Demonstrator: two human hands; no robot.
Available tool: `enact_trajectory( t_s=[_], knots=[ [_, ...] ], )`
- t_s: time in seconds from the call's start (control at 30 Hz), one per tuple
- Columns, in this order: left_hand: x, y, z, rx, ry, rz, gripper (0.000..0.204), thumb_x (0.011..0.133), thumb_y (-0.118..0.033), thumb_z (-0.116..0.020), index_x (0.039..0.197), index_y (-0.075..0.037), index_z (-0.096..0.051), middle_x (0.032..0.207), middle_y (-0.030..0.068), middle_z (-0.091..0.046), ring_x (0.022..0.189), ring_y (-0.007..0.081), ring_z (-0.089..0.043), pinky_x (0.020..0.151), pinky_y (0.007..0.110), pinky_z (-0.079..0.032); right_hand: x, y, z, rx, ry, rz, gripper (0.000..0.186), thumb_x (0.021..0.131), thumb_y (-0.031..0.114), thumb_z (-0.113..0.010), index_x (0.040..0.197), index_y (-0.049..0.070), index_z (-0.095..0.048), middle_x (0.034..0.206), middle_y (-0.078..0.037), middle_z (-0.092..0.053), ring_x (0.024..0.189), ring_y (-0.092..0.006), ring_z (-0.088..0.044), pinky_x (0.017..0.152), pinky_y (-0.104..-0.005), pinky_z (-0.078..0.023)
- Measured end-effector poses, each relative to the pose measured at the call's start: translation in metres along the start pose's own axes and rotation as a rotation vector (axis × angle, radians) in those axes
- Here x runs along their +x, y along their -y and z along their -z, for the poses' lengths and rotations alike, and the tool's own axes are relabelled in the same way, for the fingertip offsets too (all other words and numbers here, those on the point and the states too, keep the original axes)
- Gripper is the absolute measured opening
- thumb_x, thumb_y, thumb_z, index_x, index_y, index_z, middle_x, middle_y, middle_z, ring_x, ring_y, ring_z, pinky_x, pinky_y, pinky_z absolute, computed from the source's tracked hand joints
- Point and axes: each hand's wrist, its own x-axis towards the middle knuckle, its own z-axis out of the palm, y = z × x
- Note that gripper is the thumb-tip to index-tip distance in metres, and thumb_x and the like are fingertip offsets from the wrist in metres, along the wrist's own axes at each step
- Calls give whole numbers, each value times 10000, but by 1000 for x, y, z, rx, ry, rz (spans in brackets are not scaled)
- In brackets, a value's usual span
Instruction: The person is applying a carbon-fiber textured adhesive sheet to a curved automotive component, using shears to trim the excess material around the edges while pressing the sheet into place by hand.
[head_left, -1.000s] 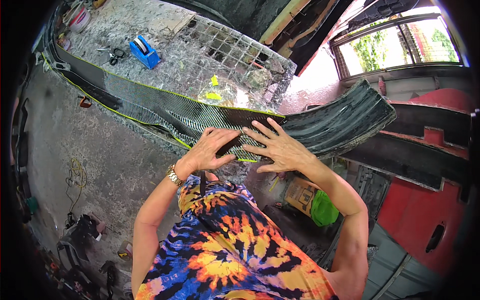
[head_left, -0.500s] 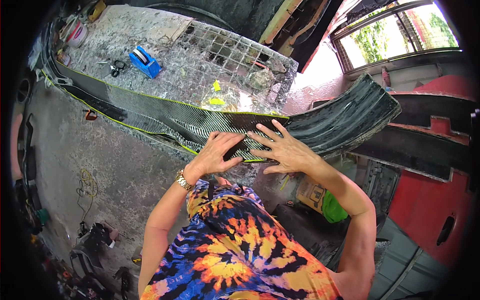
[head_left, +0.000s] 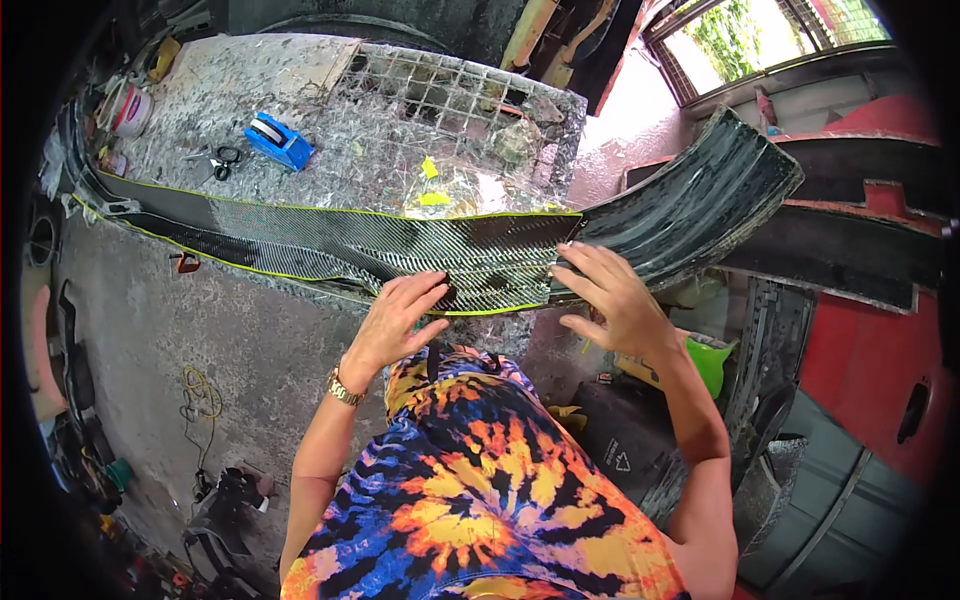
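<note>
A long strip of woven carbon fibre (head_left: pixel 470 240) with yellow edging lies along a dark curved mould (head_left: pixel 705 195) at the near side of the workbench. My left hand (head_left: pixel 398 318) rests its fingertips on the strip's near edge, fingers apart, thumb pointing right. My right hand (head_left: pixel 620 305) is open at the strip's right end, fingertips on or just over the seam with the bare mould. Neither hand appears to grip the material.
The speckled workbench (head_left: pixel 230 80) holds a blue tape dispenser (head_left: pixel 280 142), scissors (head_left: pixel 222 163), a white bucket (head_left: pixel 132 110) and yellow scraps (head_left: pixel 432 198). An orange clamp (head_left: pixel 186 262) sits at its edge. Red panels (head_left: pixel 855 370) stand at right. A yellow cord (head_left: pixel 200 400) lies on the floor.
Both hands have moved apart: my left back toward the near edge, my right rightward to the strip's end. The view has shifted, raising the strip's right end in the picture.
</note>
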Motion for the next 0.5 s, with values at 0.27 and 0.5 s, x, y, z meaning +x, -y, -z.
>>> enact_trajectory(
  t_s=[0.27,0.5],
  knots=[
    [14,21,14,-66,-70,177,169,823,-164,-671,915,-27,-633,935,75,-658,890,242,-612,793,349,-464,-31,45,-41,238,-221,-260,140,802,166,-687,755,51,-623,761,-101,-605,713,-274,-586,650,-376,-457],
    [42,9,-22,-233,-37,-40,381,873,-206,-623,1211,-40,-560,1223,128,-587,1113,281,-552,947,389,-419,-80,92,-175,566,-54,-696,243,896,230,-591,809,6,-557,759,-182,-559,694,-343,-560,618,-404,-431]
  ],
)
